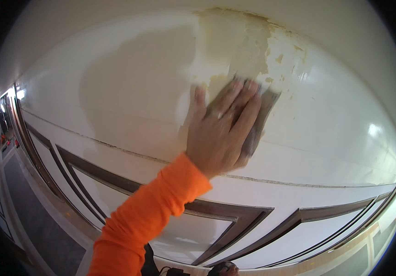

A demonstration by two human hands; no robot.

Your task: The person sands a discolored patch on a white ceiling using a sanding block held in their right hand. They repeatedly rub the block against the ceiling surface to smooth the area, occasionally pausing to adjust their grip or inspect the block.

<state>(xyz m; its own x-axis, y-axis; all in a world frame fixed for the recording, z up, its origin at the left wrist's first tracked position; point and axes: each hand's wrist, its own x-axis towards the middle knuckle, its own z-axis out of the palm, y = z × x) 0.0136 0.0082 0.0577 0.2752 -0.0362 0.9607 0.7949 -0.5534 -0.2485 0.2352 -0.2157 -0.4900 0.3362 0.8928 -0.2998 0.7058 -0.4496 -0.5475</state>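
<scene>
My left hand (225,124) reaches up from the lower left in an orange sleeve (154,214). Its fingers press a grey sheet of sandpaper (268,106) flat against a glossy white panel (138,106). The sheet shows mostly along the hand's right side; the palm covers the rest. Just above the fingertips is a worn patch (251,48) of beige and grey, with flaking yellowish edges. My right hand is not in view.
Below a rough seam (271,181), brown trim mouldings (253,216) frame lower white panels. A walkway with a dark floor strip (37,198) runs along the left. Near the bottom edge is a dark, shoe-like shape (222,268), only partly visible.
</scene>
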